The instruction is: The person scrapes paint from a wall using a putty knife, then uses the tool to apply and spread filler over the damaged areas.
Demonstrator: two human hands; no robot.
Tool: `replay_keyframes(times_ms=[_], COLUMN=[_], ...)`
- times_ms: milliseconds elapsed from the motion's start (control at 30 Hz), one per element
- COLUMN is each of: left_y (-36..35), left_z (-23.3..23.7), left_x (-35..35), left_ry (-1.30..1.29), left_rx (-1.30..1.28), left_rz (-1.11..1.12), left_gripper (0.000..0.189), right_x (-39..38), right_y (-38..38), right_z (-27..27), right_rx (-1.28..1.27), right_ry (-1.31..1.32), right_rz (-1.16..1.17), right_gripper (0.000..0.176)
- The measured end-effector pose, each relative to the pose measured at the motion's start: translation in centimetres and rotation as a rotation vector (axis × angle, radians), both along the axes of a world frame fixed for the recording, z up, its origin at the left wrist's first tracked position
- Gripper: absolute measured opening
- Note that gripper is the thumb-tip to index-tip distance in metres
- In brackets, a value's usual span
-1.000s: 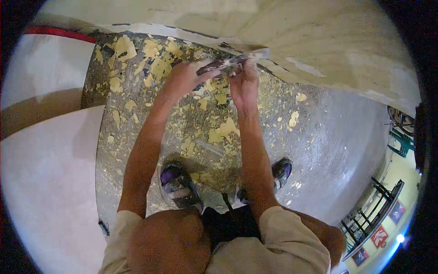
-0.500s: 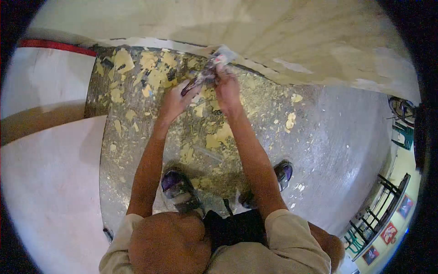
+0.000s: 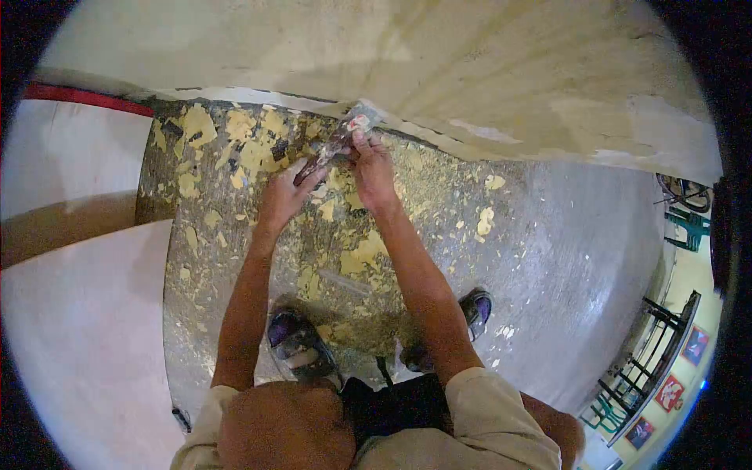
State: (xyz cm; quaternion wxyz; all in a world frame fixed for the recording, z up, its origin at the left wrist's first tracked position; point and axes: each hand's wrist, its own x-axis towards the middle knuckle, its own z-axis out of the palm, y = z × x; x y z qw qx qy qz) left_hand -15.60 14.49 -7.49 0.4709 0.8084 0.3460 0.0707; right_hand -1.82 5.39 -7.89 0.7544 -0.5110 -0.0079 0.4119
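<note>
A scraper (image 3: pixel 335 147) with a dark, paint-smeared handle slants up to the right, its whitish head against the bottom of the wall (image 3: pixel 439 86). The handle's lower end is wrapped by my left hand (image 3: pixel 284 194). Higher up, close to the head, my right hand (image 3: pixel 374 174) grips the same tool, thumb pointing toward the blade. The blade's edge is partly hidden by pale residue. Along the wall's base the paint is torn and lifting in a ragged strip. Yellow paint flakes (image 3: pixel 364 252) lie on the floor below my hands.
My shoes (image 3: pixel 304 345) stand on the grey floor (image 3: pixel 564 258) among scattered chips. Pale panels (image 3: pixel 86 313) border the floor at left, with a red strip (image 3: pixel 86 97) above. Far right are a bicycle (image 3: pixel 685 192), green chairs (image 3: pixel 687 229), a dark rack (image 3: pixel 654 360) and framed pictures.
The view has shifted slightly, so hands and scraper appear lower and further left. Both hands keep their hold, and the scraper's head stays at the wall's base.
</note>
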Motion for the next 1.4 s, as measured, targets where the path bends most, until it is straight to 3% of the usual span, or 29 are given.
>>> replay_keyframes(times_ms=[33, 67, 167, 267, 300, 367, 400, 433, 500, 567, 600, 667, 767, 833, 900, 1000, 1033, 1100, 1133, 1167, 1200, 1267, 1400], left_y=[0.1, 0.1, 0.4, 2.3, 2.2, 2.6, 3.0, 3.3, 3.2, 3.4, 3.3, 3.7, 2.3, 0.8, -0.4, -0.4, -0.7, -2.0, -2.5, -3.2, -4.0, -5.2, -2.3], left_z=[-0.1, -0.5, 1.3, -0.7, -0.1, 1.3, -0.1, 2.0, 5.3, 2.2, 1.7, -0.3, 1.1, 0.9, 2.4, 4.6, 3.9, 1.4, 4.6, 3.4, 1.0, 1.3, -1.2], left_x=[0.2, 0.3, 0.6, -0.1, 0.3, 0.5, 0.6, 1.4, 3.0, 2.1, 1.5, 0.2, 0.5, 1.2, 3.4, 6.6, 6.5, 6.3, 5.7, 4.8, 3.6, 1.6, -1.2], left_ry=[0.008, 0.007, 0.130, 0.032, 0.022, -0.016, -0.011, -0.005, 0.323, 0.178, 0.095, 0.056, 0.138, 0.127, 0.113, -0.017, -0.024, -0.061, 0.017, 0.017, 0.019, -0.027, 0.075], left_rx=[-0.003, -0.013, -0.169, -0.092, -0.094, 0.021, -0.011, -0.010, 0.049, 0.123, 0.079, -0.080, -0.085, -0.112, 0.070, 0.201, 0.213, 0.012, -0.027, -0.023, -0.145, -0.310, -0.047], left_rz=[0.000, -0.040, -0.083, -0.049, -0.058, -0.036, -0.061, -0.050, -0.209, -0.248, -0.181, -0.093, -0.092, -0.090, -0.177, -0.357, -0.350, -0.346, -0.410, -0.409, -0.305, -0.128, -0.055], left_gripper=[0.046, 0.046, 0.046, 0.048, 0.048, 0.048, 0.048, 0.048, 0.050, 0.057, 0.057, 0.054, 0.051, 0.051, 0.052, 0.052, 0.052, 0.053, 0.052, 0.052, 0.050, 0.046, 0.049], right_x=[-0.3, -0.2, -0.2, -0.9, -0.6, 0.6, 0.8, 0.9, 0.9, 1.2, 0.5, 0.4, 0.6, 0.5, 1.4, 3.1, 3.0, 2.7, 1.9, 1.2, 0.7, 0.5, 1.7], right_y=[-0.1, -0.4, -0.9, 1.0, 1.2, 0.7, 0.3, 0.0, -1.3, -1.9, -0.8, 0.4, 0.0, -1.3, -3.7, -6.7, -7.3, -7.5, -7.4, -7.1, -6.5, -6.0, -3.1], right_z=[-0.4, -0.8, 0.2, -0.1, -0.4, -0.8, -0.3, 0.3, 0.1, -0.8, 0.9, -1.2, -0.9, -0.5, 0.9, 3.4, 4.5, 5.8, 5.8, 5.6, 5.6, 1.4, -1.2], right_rx=[-0.015, 0.066, 0.044, 0.116, 0.173, 0.047, 0.127, 0.205, 0.178, -0.018, 0.165, 0.140, 0.086, 0.067, 0.016, 0.189, 0.078, -0.020, -0.056, -0.095, -0.111, -0.109, -0.156], right_ry=[0.014, 0.010, 0.012, 0.006, 0.036, 0.005, -0.019, -0.038, -0.013, -0.263, 0.021, 0.024, 0.061, -0.093, 0.007, -0.056, -0.095, -0.150, -0.188, -0.220, -0.290, -0.263, -0.315], right_rz=[-0.008, -0.093, -0.050, -0.037, -0.006, 0.052, 0.008, -0.031, -0.086, -0.044, -0.066, -0.016, 0.023, -0.058, -0.141, -0.161, -0.190, -0.213, -0.212, -0.213, -0.182, -0.111, 0.135], right_gripper=[0.030, 0.027, 0.022, 0.016, 0.013, 0.011, 0.011, 0.012, 0.018, 0.017, 0.016, 0.017, 0.020, 0.021, 0.025, 0.027, 0.028, 0.030, 0.035, 0.039, 0.032, 0.028, 0.021])
